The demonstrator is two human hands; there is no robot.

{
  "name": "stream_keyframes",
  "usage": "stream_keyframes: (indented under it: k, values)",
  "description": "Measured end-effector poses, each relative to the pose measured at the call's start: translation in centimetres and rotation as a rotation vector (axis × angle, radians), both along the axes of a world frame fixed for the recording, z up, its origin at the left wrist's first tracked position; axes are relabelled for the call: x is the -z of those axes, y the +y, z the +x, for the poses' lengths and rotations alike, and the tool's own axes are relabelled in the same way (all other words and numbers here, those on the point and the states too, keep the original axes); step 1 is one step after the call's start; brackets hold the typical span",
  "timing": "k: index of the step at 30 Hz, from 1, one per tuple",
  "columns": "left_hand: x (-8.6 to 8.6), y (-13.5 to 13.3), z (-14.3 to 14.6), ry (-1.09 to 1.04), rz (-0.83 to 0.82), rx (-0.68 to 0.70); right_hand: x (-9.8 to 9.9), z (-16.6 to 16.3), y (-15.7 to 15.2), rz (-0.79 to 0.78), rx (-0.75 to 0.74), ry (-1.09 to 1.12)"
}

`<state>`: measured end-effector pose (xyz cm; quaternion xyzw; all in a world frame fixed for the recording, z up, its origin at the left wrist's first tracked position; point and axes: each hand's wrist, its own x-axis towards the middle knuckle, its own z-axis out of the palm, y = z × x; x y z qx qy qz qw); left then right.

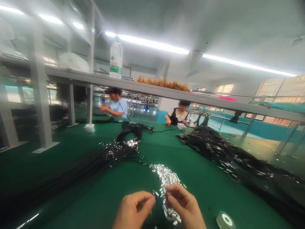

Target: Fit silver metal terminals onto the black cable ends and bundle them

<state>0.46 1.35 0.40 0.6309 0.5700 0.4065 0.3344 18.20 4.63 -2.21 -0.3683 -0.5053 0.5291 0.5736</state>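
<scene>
My left hand (pixel 136 209) is closed in a pinch, thumb against forefinger, just left of a pile of small silver metal sleeves (pixel 168 176). Whatever sits at its fingertips is too small to make out. My right hand (pixel 185 205) hovers over the pile's right side, also pinching, and hides part of it. Anything between its fingertips is hard to see against the shiny pieces. The pile curves down the green table (pixel 95 203) between both hands, with a couple of loose sleeves (pixel 156 193) beside my left fingertips.
Long black cable bundles (pixel 78 173) with shiny ends lie at left, more cables (pixel 228 152) at right. A tape roll (pixel 225 220) is near my right hand; a white roll (pixel 90 128) is farther back. A shelf (pixel 152 90) bearing a bottle (pixel 116 58) spans above. Two people sit beyond.
</scene>
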Motion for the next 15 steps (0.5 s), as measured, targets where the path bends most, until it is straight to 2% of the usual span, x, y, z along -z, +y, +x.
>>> stream_keyframes:
  k: [5, 10, 13, 15]
  values:
    - [-0.2, -0.2, -0.1, 0.024, 0.032, -0.010, 0.0, -0.2, -0.1, -0.029, 0.010, 0.047]
    - [-0.1, -0.1, -0.4, 0.043, 0.033, 0.030, 0.2, -0.1, 0.0, -0.007, 0.028, -0.018]
    - [-0.1, 0.0, -0.4, 0.070, 0.018, 0.052, 0.0, 0.3, 0.0, 0.043, 0.025, -0.157]
    - [-0.1, 0.0, -0.4, 0.075, 0.010, 0.053, -0.3, 0.8, 0.1, 0.161, -0.008, -0.347]
